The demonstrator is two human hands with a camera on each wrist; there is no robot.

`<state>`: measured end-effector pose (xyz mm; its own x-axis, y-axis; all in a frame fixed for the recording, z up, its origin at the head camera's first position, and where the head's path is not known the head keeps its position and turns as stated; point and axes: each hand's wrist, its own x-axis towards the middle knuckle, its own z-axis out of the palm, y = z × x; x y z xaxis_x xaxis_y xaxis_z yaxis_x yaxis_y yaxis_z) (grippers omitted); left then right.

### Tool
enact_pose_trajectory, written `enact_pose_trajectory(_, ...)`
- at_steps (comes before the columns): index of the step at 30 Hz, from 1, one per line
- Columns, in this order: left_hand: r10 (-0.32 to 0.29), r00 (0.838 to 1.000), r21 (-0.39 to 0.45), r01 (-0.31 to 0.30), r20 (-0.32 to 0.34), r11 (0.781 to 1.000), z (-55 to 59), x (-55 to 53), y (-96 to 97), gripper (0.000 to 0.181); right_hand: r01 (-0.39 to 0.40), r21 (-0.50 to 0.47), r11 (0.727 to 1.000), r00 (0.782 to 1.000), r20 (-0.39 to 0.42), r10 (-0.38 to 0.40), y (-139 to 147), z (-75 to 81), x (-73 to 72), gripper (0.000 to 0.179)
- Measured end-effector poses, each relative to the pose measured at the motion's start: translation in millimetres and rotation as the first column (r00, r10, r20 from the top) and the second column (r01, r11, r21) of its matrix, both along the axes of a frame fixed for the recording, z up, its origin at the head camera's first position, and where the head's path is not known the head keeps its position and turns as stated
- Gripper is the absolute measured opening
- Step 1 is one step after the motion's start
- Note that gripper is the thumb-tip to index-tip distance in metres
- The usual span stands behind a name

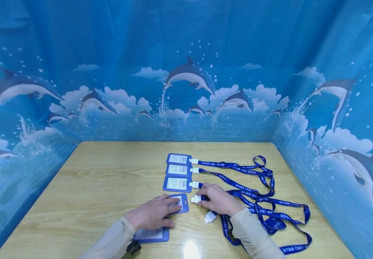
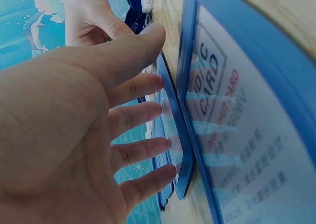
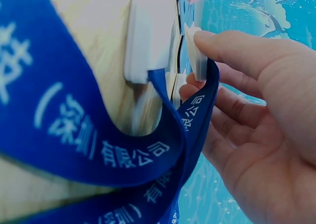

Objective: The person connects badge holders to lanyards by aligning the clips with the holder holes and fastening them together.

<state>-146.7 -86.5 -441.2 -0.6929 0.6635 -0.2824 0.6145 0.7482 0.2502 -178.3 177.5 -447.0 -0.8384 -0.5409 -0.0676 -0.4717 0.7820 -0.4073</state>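
Observation:
My left hand (image 1: 155, 212) rests its spread, straight fingertips on a blue-framed card holder (image 1: 184, 205), whose slot end faces right. Beneath that wrist lies another card holder (image 2: 247, 105), partly covered by the hand and sleeve in the head view. Between thumb and fingers, my right hand (image 1: 217, 199) pinches the white plastic clip (image 3: 198, 56) of a blue lanyard. This clip is just right of the card holder's slot, with a small gap in the head view. A second white clip (image 1: 210, 217) lies loose on the table below the right hand.
Above the hands, several card holders (image 1: 177, 183) lie in a column, joined to white clips (image 1: 195, 185) with blue lanyards (image 1: 225, 164) trailing right. Loops of strap (image 1: 298, 248) spread over the right side of the wooden table (image 1: 109, 180). A dolphin-printed curtain (image 1: 186, 36) surrounds the table.

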Motion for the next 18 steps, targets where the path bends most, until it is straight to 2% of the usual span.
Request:
enact_pose_trajectory(10, -0.027, 0.999, 0.02, 0.028, -0.028, 0.999, -0.3, -2.1, -2.6, 0.06, -0.003, 0.005, 1.0, 1.0, 0.0, 0.003, -0.1, -0.3, -2.7, 0.032)
enact_pose_trajectory(18, -0.028, 0.999, 0.013, 0.028, -0.017, 1.0, 0.2, -2.0, -2.3, 0.06, -0.022, 0.003, 1.0, 1.0, -0.004, 0.022, 0.1, -1.7, -2.6, 0.031)
